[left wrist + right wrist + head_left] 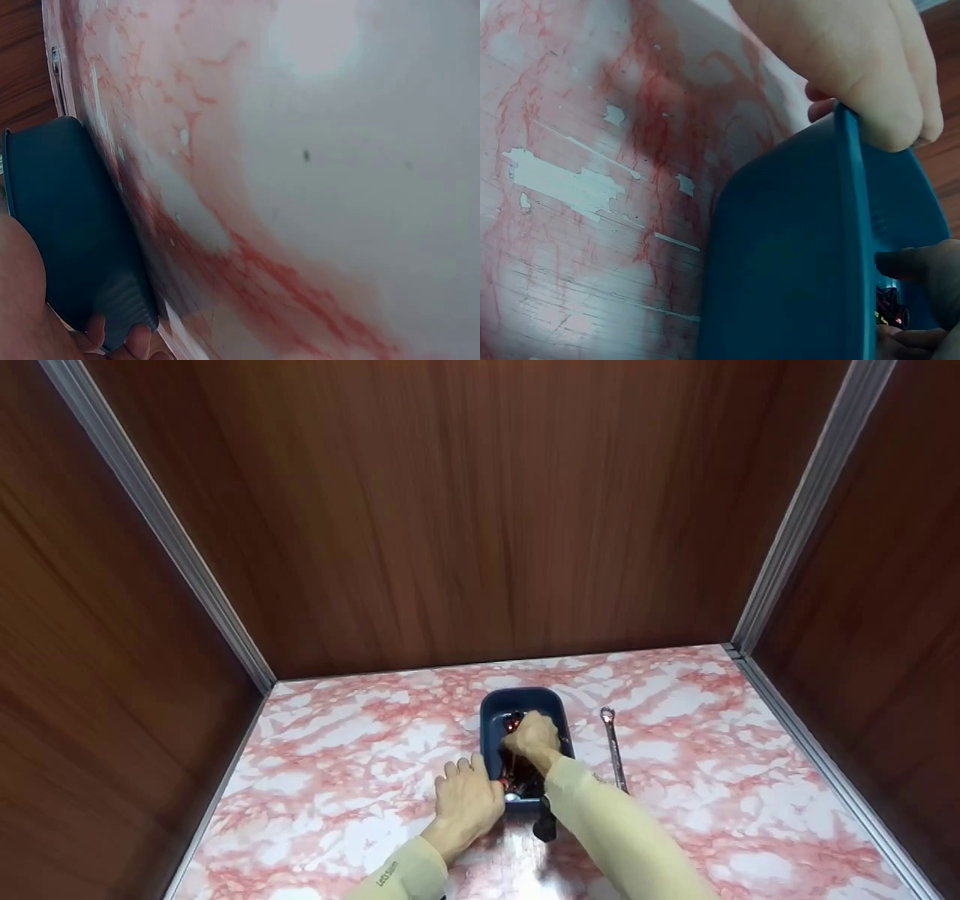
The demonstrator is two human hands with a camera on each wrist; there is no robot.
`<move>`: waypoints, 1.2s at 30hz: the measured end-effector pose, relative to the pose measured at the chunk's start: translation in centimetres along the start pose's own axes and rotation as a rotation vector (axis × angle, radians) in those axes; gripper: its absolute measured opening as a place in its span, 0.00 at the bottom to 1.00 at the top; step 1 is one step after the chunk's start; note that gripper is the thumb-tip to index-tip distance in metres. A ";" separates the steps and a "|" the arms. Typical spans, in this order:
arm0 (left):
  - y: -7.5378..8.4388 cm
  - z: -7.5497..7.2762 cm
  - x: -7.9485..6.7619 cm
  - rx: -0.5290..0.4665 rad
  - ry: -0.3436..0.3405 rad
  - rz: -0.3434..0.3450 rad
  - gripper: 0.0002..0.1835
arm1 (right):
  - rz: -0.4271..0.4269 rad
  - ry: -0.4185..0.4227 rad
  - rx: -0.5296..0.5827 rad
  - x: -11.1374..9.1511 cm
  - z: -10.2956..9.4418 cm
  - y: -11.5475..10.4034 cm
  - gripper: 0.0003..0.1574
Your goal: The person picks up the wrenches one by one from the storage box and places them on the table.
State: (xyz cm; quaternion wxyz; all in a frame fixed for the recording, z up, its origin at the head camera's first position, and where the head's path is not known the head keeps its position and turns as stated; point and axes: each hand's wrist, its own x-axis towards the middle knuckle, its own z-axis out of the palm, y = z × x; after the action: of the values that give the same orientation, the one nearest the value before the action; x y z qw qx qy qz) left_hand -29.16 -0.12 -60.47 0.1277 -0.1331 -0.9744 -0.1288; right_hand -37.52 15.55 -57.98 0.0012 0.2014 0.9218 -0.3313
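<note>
Blue rounded-rectangular plastic bin (525,697) on a pink-and-white marbled tabletop (337,757), two hands at it.
I see the left hand (466,802) gripping its rim; the right hand (535,735) is inside among small dark pieces (889,306), and I cannot tell whether its fingers grasp any. One slim, ring-ended metal wrench (616,754) lies to the right. My left wrist view shows smooth outer wall, not the contents.

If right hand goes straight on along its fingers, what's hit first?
Likely the dark items inside the blue bin, right by the fingertips of the right hand; depth is unclear, so it may already touch them.
</note>
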 end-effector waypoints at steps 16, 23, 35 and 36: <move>0.1 -0.2 0.2 0.003 0.019 0.013 0.15 | 0.007 -0.001 0.002 0.5 0.1 -0.2 0.33; 0.0 -0.3 0.1 -0.001 -0.013 0.010 0.17 | 0.007 -0.015 -0.002 0.4 0.3 -0.1 0.34; 0.0 0.0 0.0 -0.001 0.013 0.000 0.18 | -0.002 -0.029 0.012 0.6 -0.1 0.1 0.18; 0.0 0.0 0.0 0.000 0.013 -0.001 0.19 | -0.001 -0.031 0.009 0.6 -0.2 0.1 0.17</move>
State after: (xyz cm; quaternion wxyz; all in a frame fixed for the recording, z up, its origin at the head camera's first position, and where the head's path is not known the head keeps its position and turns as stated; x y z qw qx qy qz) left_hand -29.13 -0.13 -60.44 0.1339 -0.1319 -0.9736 -0.1298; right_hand -38.04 15.95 -57.98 0.0144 0.1957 0.9202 -0.3388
